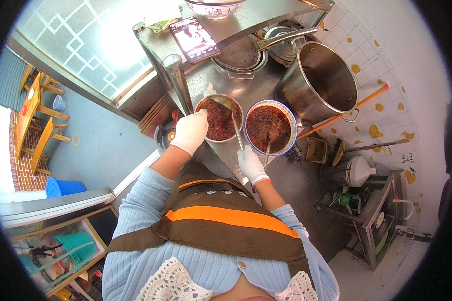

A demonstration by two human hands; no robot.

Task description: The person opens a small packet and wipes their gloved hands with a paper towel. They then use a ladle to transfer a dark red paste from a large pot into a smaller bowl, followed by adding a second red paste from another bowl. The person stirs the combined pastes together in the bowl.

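My left hand [191, 129], in a white glove, grips the left rim of a round bowl of dark red chili paste [217, 122]. In a white glove with a red cuff edge, my right hand [251, 163] is closed on the handle of a metal ladle [237, 129], whose head lies in the paste at the bowl's far side. Just right of it stands a blue-rimmed bowl [295, 129] of dark red, oily chili sauce, with a metal spoon [267, 150] leaning out towards me.
A tall steel stockpot [297, 94] stands at the right, with a strainer [239, 52] over a metal basin behind the bowls. A lit phone [195, 39] leans at the shelf [245, 28], near a steel post [179, 81]. A patterned bowl [215, 9] sits on the shelf.
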